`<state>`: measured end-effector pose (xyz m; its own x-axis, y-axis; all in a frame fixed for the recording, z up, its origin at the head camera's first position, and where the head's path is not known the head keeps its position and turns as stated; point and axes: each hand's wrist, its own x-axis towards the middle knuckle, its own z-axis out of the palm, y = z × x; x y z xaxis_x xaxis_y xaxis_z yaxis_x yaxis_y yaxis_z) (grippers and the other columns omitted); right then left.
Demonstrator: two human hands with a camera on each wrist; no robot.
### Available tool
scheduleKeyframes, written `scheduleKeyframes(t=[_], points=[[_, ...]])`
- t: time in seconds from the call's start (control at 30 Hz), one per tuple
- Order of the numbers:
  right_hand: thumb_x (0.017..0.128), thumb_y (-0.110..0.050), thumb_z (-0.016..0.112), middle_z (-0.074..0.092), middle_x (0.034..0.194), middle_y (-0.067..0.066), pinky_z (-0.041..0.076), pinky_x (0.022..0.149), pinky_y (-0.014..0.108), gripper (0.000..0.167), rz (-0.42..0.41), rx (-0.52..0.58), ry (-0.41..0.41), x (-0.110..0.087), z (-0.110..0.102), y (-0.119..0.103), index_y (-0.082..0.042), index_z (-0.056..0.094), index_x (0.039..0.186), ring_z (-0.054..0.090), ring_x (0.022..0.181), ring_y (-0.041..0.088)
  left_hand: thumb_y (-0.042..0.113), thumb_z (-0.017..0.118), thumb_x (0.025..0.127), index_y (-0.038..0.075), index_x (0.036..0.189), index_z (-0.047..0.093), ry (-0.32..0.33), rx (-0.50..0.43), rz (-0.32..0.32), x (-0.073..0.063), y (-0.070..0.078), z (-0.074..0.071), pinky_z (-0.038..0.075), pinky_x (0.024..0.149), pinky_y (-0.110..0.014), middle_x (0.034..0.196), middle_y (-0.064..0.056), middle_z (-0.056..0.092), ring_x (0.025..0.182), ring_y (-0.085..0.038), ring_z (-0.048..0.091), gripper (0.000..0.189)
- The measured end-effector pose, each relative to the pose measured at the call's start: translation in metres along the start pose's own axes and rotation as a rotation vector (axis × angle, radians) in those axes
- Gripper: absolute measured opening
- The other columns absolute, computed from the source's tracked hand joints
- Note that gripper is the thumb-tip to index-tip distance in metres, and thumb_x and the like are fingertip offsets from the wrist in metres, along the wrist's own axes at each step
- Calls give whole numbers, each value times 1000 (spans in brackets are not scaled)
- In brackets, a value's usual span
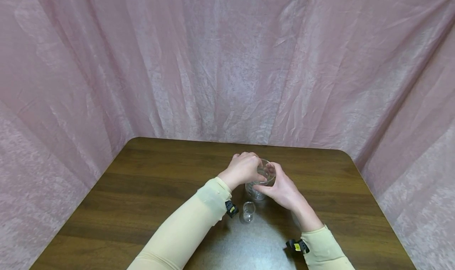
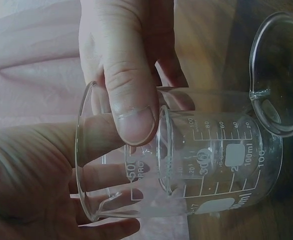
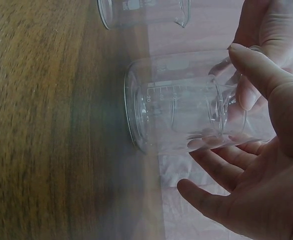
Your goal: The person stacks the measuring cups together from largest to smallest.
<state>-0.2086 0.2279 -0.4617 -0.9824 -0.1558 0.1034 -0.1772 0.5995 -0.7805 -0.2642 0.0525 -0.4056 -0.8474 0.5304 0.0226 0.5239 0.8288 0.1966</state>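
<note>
A large clear glass beaker (image 1: 256, 194) with white graduations stands on the table, and a smaller 100 ml beaker (image 2: 221, 145) sits inside it. My left hand (image 1: 245, 169) reaches in over the large beaker's mouth. Its thumb (image 2: 134, 110) and fingers pinch the smaller beaker near its rim. My right hand (image 1: 282, 189) holds the large beaker from the right near the top, with thumb (image 3: 256, 65) on the near side and fingers (image 3: 226, 165) round the other. Glass reflections partly blur the left fingertips.
Another small glass beaker (image 1: 249, 212) stands on the brown wooden table (image 1: 170, 167), just nearer than the large one. A faint clear glass edge (image 1: 296, 219) shows beside my right wrist. Pink curtains (image 1: 227, 64) hang behind and at both sides.
</note>
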Motion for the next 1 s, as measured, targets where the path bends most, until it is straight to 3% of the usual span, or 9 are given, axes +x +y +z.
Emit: scheduleKeyframes(t=[0.43, 0.67, 1.0], points=[[90, -42, 93, 61, 150, 22, 45, 116, 60, 90, -3, -6, 3, -1, 0, 0, 0, 44, 152, 57, 141, 40, 52, 91, 89, 28, 107, 86, -6, 7, -3, 0, 1, 0, 51, 101, -49, 116, 9, 75, 113, -21, 67, 30], [89, -43, 94, 63, 146, 19, 46, 114, 58, 89, 0, -12, 12, -1, 0, 0, -2, 45, 151, 60, 138, 38, 52, 92, 87, 28, 85, 78, 8, 14, 2, 1, 1, 0, 52, 94, -49, 98, 9, 70, 102, -22, 68, 28], [89, -43, 94, 63, 146, 20, 46, 114, 58, 89, 5, -10, 11, -1, 0, -2, -2, 45, 151, 60, 137, 38, 52, 92, 87, 29, 91, 81, 2, 7, -5, 2, 1, 0, 51, 95, -49, 102, 9, 72, 105, -22, 68, 26]])
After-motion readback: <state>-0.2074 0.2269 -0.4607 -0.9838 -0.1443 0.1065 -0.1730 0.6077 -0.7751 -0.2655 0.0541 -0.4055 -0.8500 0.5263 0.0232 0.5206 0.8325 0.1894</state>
